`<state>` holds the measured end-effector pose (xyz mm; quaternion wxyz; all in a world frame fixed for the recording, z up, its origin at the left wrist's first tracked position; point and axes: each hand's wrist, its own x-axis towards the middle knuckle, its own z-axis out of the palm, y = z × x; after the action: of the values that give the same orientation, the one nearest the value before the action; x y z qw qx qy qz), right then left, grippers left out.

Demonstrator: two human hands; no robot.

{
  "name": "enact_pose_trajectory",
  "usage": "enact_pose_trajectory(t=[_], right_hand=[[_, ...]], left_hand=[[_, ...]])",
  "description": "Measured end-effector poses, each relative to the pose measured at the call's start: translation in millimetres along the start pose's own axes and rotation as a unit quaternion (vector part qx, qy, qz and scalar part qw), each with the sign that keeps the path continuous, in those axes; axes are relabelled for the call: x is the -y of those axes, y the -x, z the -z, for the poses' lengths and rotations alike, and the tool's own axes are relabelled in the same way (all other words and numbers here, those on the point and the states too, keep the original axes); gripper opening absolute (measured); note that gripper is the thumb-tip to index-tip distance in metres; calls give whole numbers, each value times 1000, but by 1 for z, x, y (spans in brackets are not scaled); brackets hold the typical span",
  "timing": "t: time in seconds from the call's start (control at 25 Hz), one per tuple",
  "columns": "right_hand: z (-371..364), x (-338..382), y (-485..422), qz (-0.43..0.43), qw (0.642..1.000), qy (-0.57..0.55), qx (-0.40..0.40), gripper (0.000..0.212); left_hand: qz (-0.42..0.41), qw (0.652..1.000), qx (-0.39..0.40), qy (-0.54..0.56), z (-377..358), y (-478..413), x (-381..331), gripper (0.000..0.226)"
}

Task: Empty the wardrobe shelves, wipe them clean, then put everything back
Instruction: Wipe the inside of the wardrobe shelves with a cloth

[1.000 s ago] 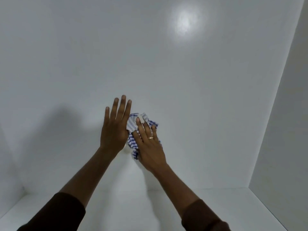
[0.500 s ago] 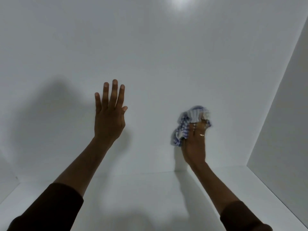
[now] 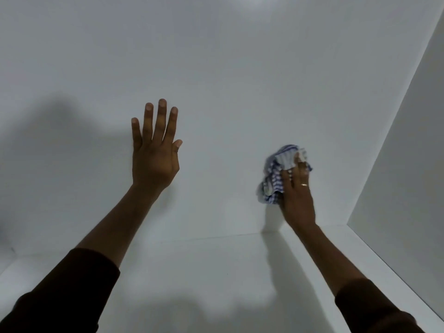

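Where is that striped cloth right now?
In the head view, the striped cloth is right of centre, pressed against the wardrobe's back wall under the right hand.

Left hand [image 3: 155,162] raised, fingers straight and spread. Right hand [image 3: 298,198], further right, fingers flat, presses forward; both arms outstretched.

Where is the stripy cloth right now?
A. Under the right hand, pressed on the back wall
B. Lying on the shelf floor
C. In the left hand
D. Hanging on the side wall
A: the right hand presses the blue-and-white striped cloth against the white back wall, while the left hand is spread flat with nothing in it.
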<state>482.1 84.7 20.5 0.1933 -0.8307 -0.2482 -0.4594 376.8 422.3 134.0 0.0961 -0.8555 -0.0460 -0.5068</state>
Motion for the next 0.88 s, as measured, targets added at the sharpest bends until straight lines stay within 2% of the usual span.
enact_pose_trajectory(t=[0.04, 0.08, 0.16, 0.28, 0.32, 0.4, 0.48, 0.6, 0.68, 0.72, 0.8, 0.88], right_hand=[[3, -3, 2, -45, 999, -9, -10, 76], [-1, 12, 1, -53, 998, -18, -31, 71], [-24, 70, 2, 39, 998, -26, -33, 63], [-59, 173, 9, 214, 975, -11, 58, 76], [-64, 193, 12, 234, 969, 0, 80, 75], [-65, 183, 14, 248, 967, 22, 63, 58], [-57, 128, 29, 227, 971, 46, 48, 49], [-21, 33, 56, 92, 987, 99, 83, 79], [-13, 30, 55, 10, 994, 73, 77, 90], [-18, 49, 50, 19, 995, 62, 74, 88], [-45, 105, 41, 137, 988, 27, 66, 70], [-66, 158, 33, 253, 964, 2, 82, 49]], left_hand=[[1, 1000, 3, -3, -1, 0, 0, 63], [0, 1000, 6, -1, -1, -1, 0, 63], [-5, 1000, 12, 10, 1, -2, -1, 64], [-4, 1000, 26, 3, 3, -3, 1, 68], [-8, 999, 31, -5, 4, -3, 4, 70], [-21, 999, 35, -10, 7, -3, 8, 70], [-34, 999, 40, 3, 10, -3, 10, 68], [-24, 999, 38, 10, 8, -2, 5, 66], [-13, 999, 36, 14, 7, -2, 3, 66], [-13, 999, 37, 14, 7, -2, 2, 66], [-20, 999, 38, 16, 8, -2, 3, 67], [-25, 999, 37, 15, 10, -2, 6, 70]])
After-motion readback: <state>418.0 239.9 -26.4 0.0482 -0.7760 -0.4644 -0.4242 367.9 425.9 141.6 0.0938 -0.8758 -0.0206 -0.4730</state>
